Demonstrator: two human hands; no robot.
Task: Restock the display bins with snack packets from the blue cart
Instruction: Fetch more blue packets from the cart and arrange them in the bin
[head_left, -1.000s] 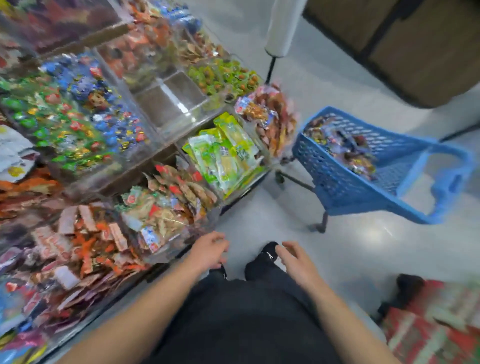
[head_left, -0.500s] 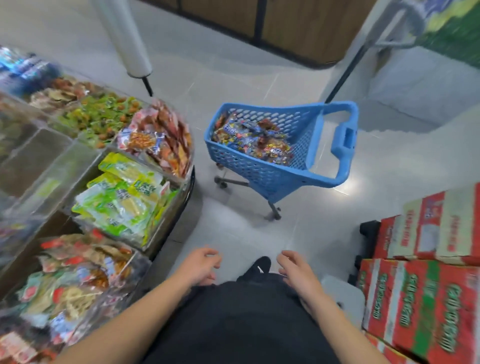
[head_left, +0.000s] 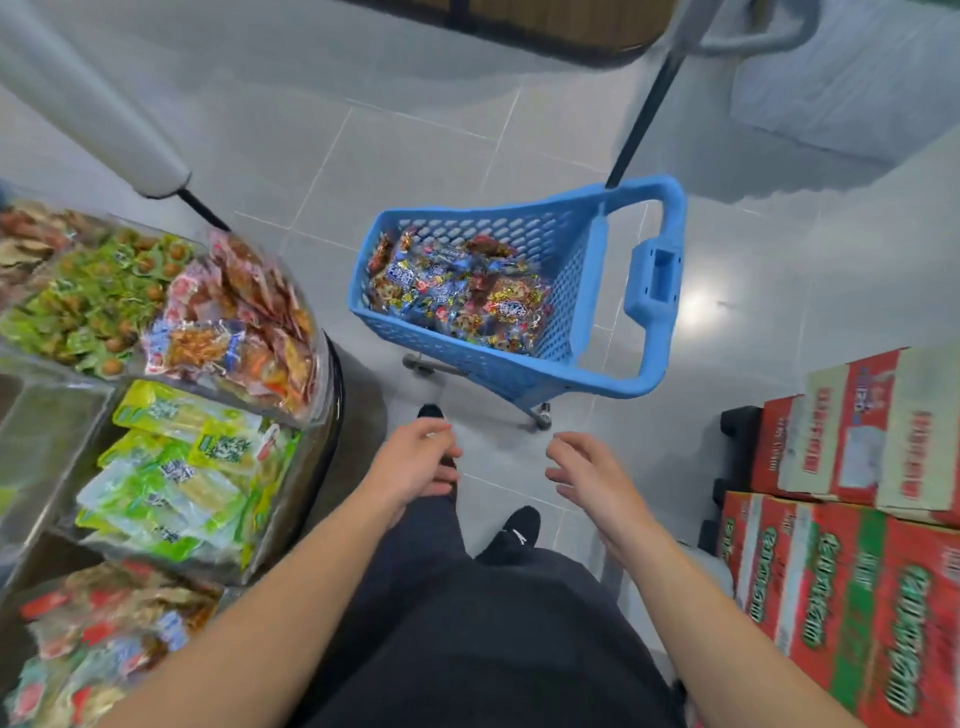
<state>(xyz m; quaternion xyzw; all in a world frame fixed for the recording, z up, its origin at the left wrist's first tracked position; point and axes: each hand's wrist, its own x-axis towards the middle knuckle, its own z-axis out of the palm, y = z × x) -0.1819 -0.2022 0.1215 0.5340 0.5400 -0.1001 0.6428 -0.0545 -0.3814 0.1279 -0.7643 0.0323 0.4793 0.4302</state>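
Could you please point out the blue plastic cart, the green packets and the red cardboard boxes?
blue plastic cart (head_left: 655, 270): head view, handle block.
green packets (head_left: 176, 483): head view, pile's middle.
red cardboard boxes (head_left: 841, 587): head view, lower box's face.

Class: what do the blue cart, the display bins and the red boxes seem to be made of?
Blue cart: likely moulded plastic; perforated walls, matte sheen. Display bins: probably clear acrylic, contents show through, glare on walls. Red boxes: apparently printed cardboard, with folded edges.

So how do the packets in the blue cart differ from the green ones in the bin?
The cart packets are dark blue, red and yellow, jumbled low in the blue cart on the floor. The green packets are pale green and longer, piled high in a clear bin. Neither hand touches either.
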